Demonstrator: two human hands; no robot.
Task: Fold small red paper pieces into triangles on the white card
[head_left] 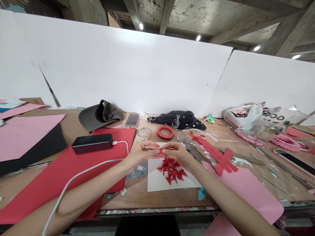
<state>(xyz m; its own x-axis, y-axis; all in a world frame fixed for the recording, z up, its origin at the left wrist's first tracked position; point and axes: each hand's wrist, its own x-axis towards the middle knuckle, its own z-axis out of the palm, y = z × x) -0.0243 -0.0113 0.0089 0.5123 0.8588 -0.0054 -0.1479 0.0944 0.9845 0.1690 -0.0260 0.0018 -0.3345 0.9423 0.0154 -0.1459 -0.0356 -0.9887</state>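
My left hand [140, 152] and my right hand [179, 154] meet above a white sheet [154, 181], fingertips pinched together on a small red paper piece [160, 152]. Fingers cover most of that piece, so its folds are hard to make out. Just below, a pile of small folded red paper triangles [172, 171] lies on the sheet. Behind my hands sits a red ring [158, 133] with a ridged surface. A plain white ring [137, 133] is to its left.
Left of my hands, a dark power bank [92, 143] with a white cable [94, 165] rests on red card [61, 177]. A grey cap [93, 118] and black cloth [187, 119] lie behind. Red paper strips [211, 152], pink paper [253, 190] and a phone [295, 162] are on the right.
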